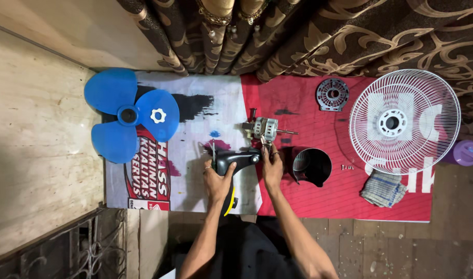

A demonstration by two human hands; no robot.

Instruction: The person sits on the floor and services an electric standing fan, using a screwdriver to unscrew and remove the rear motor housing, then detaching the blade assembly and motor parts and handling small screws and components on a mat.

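Head camera looks straight down on two bare forearms reaching up from the bottom edge over a printed mat (195, 103) spread on the floor, part white and part red. Nearest, the left hand (217, 181) is wrapped around a black fan neck housing (236, 160) with a yellow part at its lower end, fingers closed on its side; a thin tool stands upright just beside that hand, though whether the hand holds it cannot be told. Beside it, the right hand (272, 168) has its fingers curled at the front end of the housing, touching the spot where the metal fan motor (264, 128) meets it. That motor lies on the mat just above both hands, its shaft pointing right. Right of the right hand sits a black cup-shaped motor cover (312, 166), with small screws (347, 167) near it and a folded checked cloth (383, 188) further right. Farther off lie a white wire fan guard (404, 121), a grey round vented plate (332, 94) and, at left, a blue fan blade (127, 114) with a white nut resting on it. Brown patterned curtains (298, 36) hang along the far edge.
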